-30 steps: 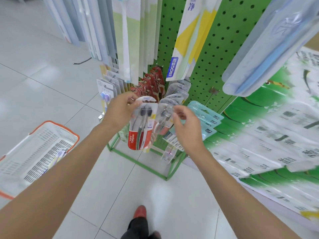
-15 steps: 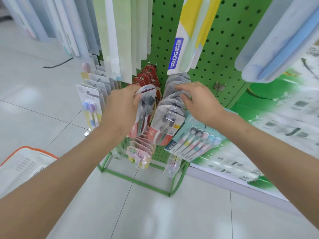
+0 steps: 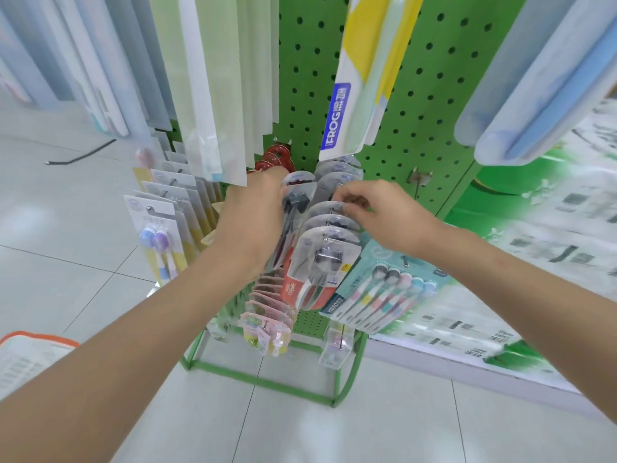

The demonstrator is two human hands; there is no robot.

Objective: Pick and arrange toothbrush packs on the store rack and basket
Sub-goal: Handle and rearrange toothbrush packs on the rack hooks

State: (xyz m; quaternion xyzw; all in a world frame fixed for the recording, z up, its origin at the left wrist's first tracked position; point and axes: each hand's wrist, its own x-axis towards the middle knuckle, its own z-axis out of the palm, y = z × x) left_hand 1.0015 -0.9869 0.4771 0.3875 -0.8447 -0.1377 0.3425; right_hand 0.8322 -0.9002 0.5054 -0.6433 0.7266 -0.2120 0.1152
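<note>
My left hand (image 3: 255,215) grips a red-and-clear toothbrush pack (image 3: 293,202) by its upper part, held up against the green pegboard rack (image 3: 417,95) beside a row of red packs (image 3: 275,158). My right hand (image 3: 374,212) pinches the top edge of one grey-topped pack in the hanging row (image 3: 325,248) just to the right. A teal multi-brush pack (image 3: 384,289) hangs below my right wrist. The white basket with an orange rim (image 3: 30,349) sits on the floor at lower left.
Long packs (image 3: 213,78) and a Frog-branded pack (image 3: 354,78) hang overhead. Card-backed packs (image 3: 160,228) hang left, pink packs (image 3: 267,315) lower down. A bare hook (image 3: 417,177) juts from the pegboard. The rack's green base frame (image 3: 260,379) stands on white tiles.
Both hands have risen toward the pegboard hooks. The left hand carried its pack up and in beside the red packs; the right hand went from open to pinching a pack top in the grey row.
</note>
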